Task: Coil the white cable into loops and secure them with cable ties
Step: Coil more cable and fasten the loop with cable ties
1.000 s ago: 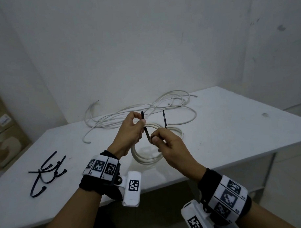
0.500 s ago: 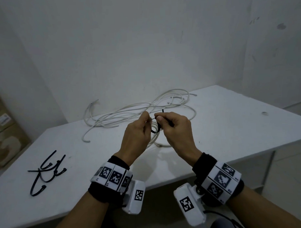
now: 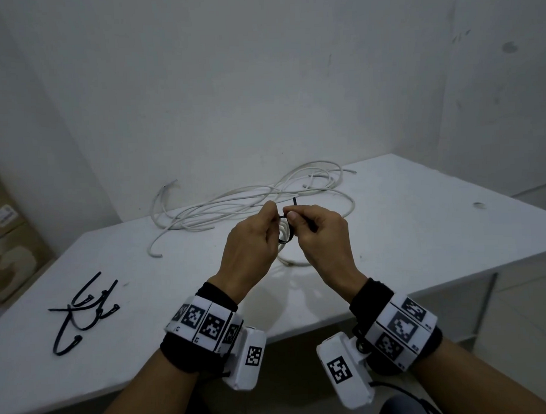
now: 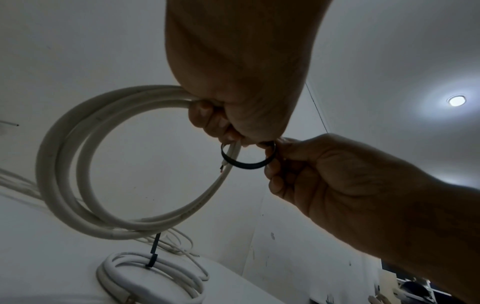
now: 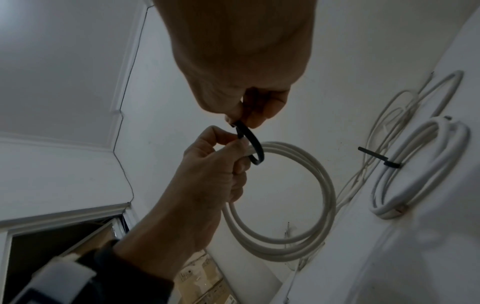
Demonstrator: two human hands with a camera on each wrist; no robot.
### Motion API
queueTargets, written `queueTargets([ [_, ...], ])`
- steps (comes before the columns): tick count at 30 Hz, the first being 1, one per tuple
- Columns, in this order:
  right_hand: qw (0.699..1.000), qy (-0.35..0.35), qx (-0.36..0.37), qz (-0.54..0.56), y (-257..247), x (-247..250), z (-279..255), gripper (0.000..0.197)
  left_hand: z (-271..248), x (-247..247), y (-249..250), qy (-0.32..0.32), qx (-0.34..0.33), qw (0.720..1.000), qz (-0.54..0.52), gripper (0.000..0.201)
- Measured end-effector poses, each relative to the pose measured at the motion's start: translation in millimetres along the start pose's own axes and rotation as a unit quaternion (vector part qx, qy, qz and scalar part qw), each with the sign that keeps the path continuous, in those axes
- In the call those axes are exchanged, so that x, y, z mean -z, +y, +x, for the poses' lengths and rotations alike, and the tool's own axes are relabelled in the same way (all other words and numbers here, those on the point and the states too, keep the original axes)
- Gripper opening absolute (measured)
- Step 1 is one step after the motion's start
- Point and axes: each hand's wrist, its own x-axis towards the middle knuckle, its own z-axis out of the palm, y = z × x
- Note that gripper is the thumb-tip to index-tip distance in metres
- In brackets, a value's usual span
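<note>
Fingers (image 4: pixel 207 115) of my left hand (image 3: pixel 251 248) curl round the round coil of white cable (image 4: pixel 85 164), held above the white counter (image 3: pixel 421 232), and pinch one end of the looped black plastic cable tie (image 4: pixel 249 163). My right hand (image 3: pixel 325 236) pinches its other end, thumb against forefinger. Another white coil with a black tie (image 5: pixel 420 164) lies on the counter near the loose white cable (image 3: pixel 234 202).

both my hands are raised close together, left hand (image 3: pixel 251 244) and right hand (image 3: pixel 324 236) fingertips pinched, knuckles nearly touching.
</note>
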Motion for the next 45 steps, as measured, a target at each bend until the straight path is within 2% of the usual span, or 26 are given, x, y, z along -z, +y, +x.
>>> queueTargets([
  [13,0.999,-0.033,0.010,-0.021,0,1,-2,0.018,-2,1,6,-0.017,-0.018,1.000,-0.002,0.009],
  [20,0.999,-0.046,-0.011,0.024,-3,3,2,0.019,-4,1,9,-0.022,0.034,0.994,-0.103,0.018],
  [24,0.998,-0.043,0.005,0.035,-4,1,0,0.018,-4,1,12,-0.006,0.049,0.988,-0.147,0.028],
  [27,0.999,0.005,0.051,-0.003,-5,-1,-2,0.013,-3,0,15,0.004,0.066,0.983,-0.171,0.028],
  [31,0.971,0.037,0.195,-0.135,-2,-5,-3,0.010,-4,-3,16,0.021,0.065,0.984,-0.163,0.027],
  [36,0.955,0.010,0.225,-0.191,1,-6,-10,0.019,-8,-3,15,0.035,0.062,0.986,-0.154,0.017],
  [38,0.969,0.020,0.198,-0.149,-1,-4,-10,0.019,-9,-4,16,0.038,0.054,0.987,-0.146,0.016],
  [40,0.992,0.024,0.104,-0.068,-7,-1,-6,0.015,-9,-4,17,0.039,0.045,0.988,-0.139,0.016],
  [42,1.000,-0.012,0.015,-0.008,-11,1,-2,0.012,-10,-3,17,0.044,0.046,0.989,-0.136,0.017],
  [45,0.995,-0.085,-0.044,0.011,-14,8,5,0.008,-10,-1,14,0.034,0.061,0.988,-0.136,0.017],
])
